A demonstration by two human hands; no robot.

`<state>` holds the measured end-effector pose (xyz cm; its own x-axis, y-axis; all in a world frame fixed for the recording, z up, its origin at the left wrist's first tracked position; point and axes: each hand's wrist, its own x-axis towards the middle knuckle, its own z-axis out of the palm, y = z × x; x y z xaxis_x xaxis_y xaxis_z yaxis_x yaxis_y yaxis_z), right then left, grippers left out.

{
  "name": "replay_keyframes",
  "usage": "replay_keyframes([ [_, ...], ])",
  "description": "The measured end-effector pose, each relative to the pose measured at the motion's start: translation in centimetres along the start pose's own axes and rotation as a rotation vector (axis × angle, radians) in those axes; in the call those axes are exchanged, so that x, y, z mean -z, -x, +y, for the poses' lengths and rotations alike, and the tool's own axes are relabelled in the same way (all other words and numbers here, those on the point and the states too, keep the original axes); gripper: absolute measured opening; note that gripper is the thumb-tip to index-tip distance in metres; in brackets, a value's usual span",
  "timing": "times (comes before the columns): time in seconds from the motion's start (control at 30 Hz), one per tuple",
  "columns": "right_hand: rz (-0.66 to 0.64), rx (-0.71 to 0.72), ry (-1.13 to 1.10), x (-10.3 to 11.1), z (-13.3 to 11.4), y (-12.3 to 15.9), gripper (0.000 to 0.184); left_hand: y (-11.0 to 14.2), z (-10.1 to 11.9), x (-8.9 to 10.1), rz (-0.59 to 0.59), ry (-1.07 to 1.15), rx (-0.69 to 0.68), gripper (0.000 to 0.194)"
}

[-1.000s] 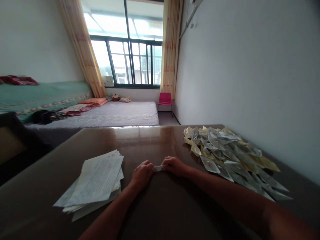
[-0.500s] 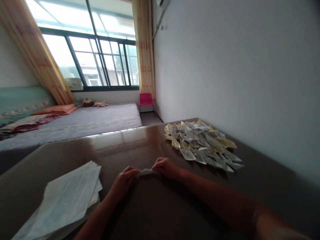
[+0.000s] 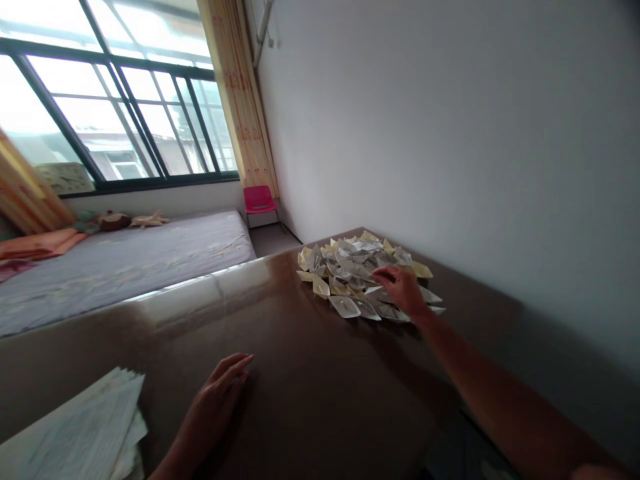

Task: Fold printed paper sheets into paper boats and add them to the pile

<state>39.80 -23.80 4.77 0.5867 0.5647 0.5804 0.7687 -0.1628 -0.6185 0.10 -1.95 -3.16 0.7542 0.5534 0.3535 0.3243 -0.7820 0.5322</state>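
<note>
A pile of folded paper boats [image 3: 345, 307], white, grey and yellowish, lies on the right part of the brown table [image 3: 290, 400]. Over its right side is my right hand [image 3: 403, 288], thumb and fingers pinched on a paper boat [image 3: 364, 273] among the others; the fingers partly hide where they grip. My left hand [image 3: 215, 393] rests near the table's middle, fingers stretched forward and holding nothing. To its left lies a stack of written paper sheets [image 3: 85, 427].
Beyond the table's far edge stands a bed [image 3: 190, 247] with an orange folded cloth [image 3: 43, 243] and soft toys [image 3: 114, 220]. A pink chair [image 3: 260, 200] stands in the corner. The white wall [image 3: 450, 147] runs along the table's right side.
My right hand has moved from the middle of the table to the boat pile, carrying the folded paper. My left hand has let go of it. The view has turned right.
</note>
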Motion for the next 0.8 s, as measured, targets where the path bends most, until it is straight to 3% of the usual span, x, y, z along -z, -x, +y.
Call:
replay_keyframes([
  [0.07,0.069,-0.047,0.060,2.4,3.1,-0.7,0.026,0.0,0.1,-0.1,-0.007,-0.046,-0.040,0.030],
  [0.13,0.092,-0.079,0.193,3.4,5.5,-1.0,0.026,0.0,0.2,-0.2,-0.002,-0.065,-0.084,0.030],
  [0.27,0.038,-0.091,0.297,2.9,8.1,-0.8,0.025,0.0,-0.3,-0.2,0.038,-0.077,-0.149,0.031],
  [0.4,-0.006,-0.080,0.337,2.3,8.5,-0.7,0.027,0.0,-0.8,0.1,0.036,-0.099,-0.153,0.031],
  [0.5,0.040,0.037,0.412,2.6,7.1,-0.7,0.033,0.4,0.0,0.3,-0.004,-0.125,-0.102,0.030],
  [0.57,0.112,0.182,0.454,2.4,5.2,-0.8,0.034,0.7,1.0,0.4,-0.047,-0.147,-0.071,0.031],
  [0.63,0.103,0.312,0.402,1.5,2.5,-0.8,0.032,0.9,2.1,0.7,-0.060,-0.191,-0.054,0.032],
  [0.7,0.027,0.424,0.323,-0.2,-0.7,-0.4,0.027,0.8,2.9,1.2,-0.056,-0.265,-0.015,0.034],
  [0.8,-0.239,0.555,0.130,-3.7,-5.6,1.2,0.021,0.5,3.3,2.9,0.037,-0.413,0.096,0.033],
])
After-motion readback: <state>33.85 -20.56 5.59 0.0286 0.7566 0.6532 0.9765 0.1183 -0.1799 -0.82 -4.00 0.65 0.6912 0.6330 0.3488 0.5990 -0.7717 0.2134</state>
